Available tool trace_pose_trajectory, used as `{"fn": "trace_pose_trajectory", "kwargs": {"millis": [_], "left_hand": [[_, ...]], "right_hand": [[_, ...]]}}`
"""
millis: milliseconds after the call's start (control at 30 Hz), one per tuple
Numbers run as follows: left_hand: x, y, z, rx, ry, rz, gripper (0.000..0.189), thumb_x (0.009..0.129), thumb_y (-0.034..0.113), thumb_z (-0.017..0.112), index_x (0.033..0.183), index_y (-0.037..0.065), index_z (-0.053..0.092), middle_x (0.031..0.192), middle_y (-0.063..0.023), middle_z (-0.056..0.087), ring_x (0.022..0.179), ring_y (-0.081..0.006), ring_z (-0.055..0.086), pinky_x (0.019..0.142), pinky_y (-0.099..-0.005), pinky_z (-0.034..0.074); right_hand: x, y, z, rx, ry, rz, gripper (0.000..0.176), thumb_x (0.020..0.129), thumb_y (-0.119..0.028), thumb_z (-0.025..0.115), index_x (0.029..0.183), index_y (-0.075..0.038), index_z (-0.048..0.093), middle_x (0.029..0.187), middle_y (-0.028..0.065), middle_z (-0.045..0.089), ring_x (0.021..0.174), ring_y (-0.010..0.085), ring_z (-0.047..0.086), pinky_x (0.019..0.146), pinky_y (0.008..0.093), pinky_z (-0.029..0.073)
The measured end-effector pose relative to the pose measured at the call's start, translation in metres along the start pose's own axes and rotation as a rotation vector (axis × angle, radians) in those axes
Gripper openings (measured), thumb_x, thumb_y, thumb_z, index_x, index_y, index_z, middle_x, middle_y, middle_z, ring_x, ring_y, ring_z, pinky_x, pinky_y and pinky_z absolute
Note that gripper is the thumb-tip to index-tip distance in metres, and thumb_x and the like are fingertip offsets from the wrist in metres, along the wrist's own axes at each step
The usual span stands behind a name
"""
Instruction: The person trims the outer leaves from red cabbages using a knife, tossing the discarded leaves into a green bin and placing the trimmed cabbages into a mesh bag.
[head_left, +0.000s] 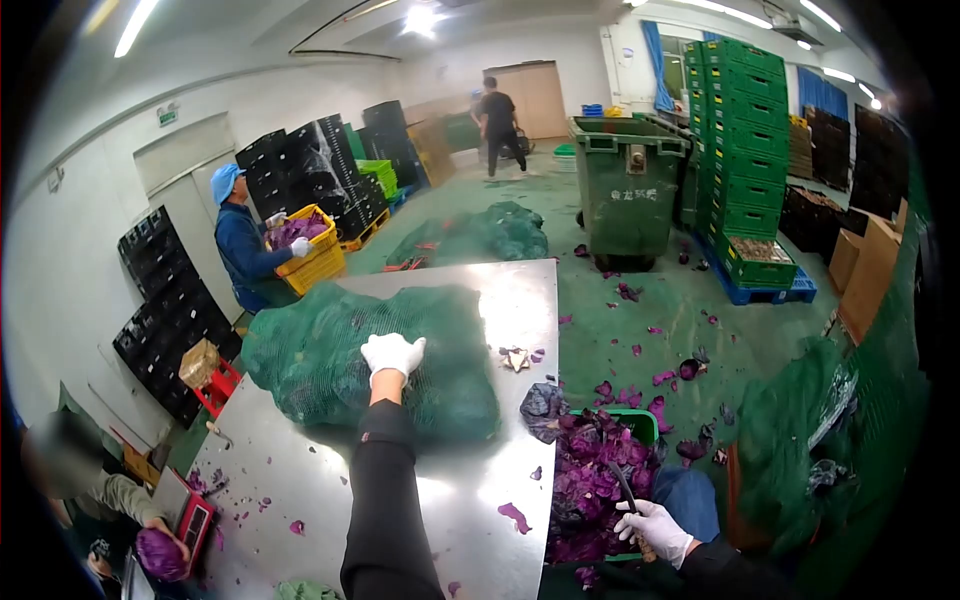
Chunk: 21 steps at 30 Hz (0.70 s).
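My left hand [393, 357], in a white glove, is closed on the top of a full green mesh sack [300, 350] lying across the metal table. What fills the sack is hard to make out through the net. Low at the right, my white-gloved right hand [655, 530] grips a knife [624, 487] with a dark blade pointing up and away. It is held over a green crate [645, 425] heaped with purple cabbage leaves [600, 470]. A dark crumpled leaf [543, 411] lies at the table's edge beside the crate.
Leaf scraps litter the metal table [400, 285] and green floor. One co-worker [245, 240] carries a yellow crate [318, 262]; another [120, 500] holds a purple cabbage [160, 553] by a red scale [190, 515]. A green bin [628, 190] and stacked crates [745, 140] stand beyond.
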<state>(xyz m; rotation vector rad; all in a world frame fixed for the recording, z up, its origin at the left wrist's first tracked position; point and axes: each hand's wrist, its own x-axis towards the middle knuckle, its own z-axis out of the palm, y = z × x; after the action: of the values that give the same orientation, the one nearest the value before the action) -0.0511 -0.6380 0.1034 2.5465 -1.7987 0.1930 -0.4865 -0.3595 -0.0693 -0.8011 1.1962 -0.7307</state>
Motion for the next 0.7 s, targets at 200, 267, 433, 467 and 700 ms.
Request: {"fn": "trace_pose_trajectory", "kwargs": {"millis": [200, 267, 433, 467, 700], "left_hand": [[-0.024, -0.019, 0.037, -0.045, 0.324, 0.112, 0.048, 0.099, 0.046, 0.046, 0.086, 0.012, 0.077, 0.092, -0.0102, 0.073, 0.098, -0.0306, 0.061, 0.085, -0.0466, 0.043], [-0.041, -0.031, 0.042, -0.158, 0.374, 0.111, 0.046, 0.098, 0.045, 0.048, 0.08, 0.012, 0.075, 0.083, -0.0107, 0.071, 0.094, -0.0317, 0.059, 0.084, -0.0477, 0.042], [-0.116, -0.062, 0.04, -0.349, 0.642, 0.176, 0.039, 0.091, 0.035, 0.063, 0.061, 0.009, 0.061, 0.063, -0.0142, 0.059, 0.074, -0.0383, 0.056, 0.064, -0.0506, 0.042], [-0.132, -0.068, 0.039, -0.357, 0.655, 0.198, 0.038, 0.091, 0.033, 0.063, 0.061, 0.01, 0.06, 0.063, -0.0135, 0.059, 0.073, -0.0381, 0.055, 0.063, -0.0508, 0.041], [-0.227, -0.102, 0.024, -0.351, 0.682, 0.289, 0.033, 0.084, 0.023, 0.07, 0.057, 0.01, 0.056, 0.059, -0.0095, 0.057, 0.066, -0.0344, 0.053, 0.06, -0.0485, 0.036]], "right_hand": [[-0.02, 0.01, 0.004, -0.024, -0.008, -0.066, 0.041, 0.1, -0.011, 0.053, 0.138, 0.001, 0.048, 0.092, 0.0087, 0.069, 0.075, 0.0132, 0.066, 0.066, 0.0258, 0.051], [-0.033, -0.003, 0.01, -0.031, -0.011, -0.085, 0.042, 0.1, -0.012, 0.053, 0.14, 0.001, 0.047, 0.091, 0.008, 0.069, 0.073, 0.0124, 0.065, 0.065, 0.0249, 0.051], [-0.039, -0.04, 0.019, -0.173, -0.047, -0.168, 0.053, 0.105, -0.019, 0.048, 0.155, -0.015, 0.034, 0.085, 0.0051, 0.066, 0.069, 0.0114, 0.064, 0.063, 0.025, 0.052], [-0.036, -0.055, 0.022, -0.231, -0.066, -0.167, 0.055, 0.105, -0.019, 0.047, 0.157, -0.016, 0.03, 0.087, 0.0057, 0.066, 0.068, 0.0114, 0.063, 0.062, 0.0251, 0.052], [0.027, -0.195, 0.125, -0.453, -0.227, -0.51, 0.057, 0.095, -0.008, 0.053, 0.151, -0.012, 0.04, 0.088, 0.0033, 0.057, 0.069, 0.0106, 0.057, 0.06, 0.0263, 0.049]]}}
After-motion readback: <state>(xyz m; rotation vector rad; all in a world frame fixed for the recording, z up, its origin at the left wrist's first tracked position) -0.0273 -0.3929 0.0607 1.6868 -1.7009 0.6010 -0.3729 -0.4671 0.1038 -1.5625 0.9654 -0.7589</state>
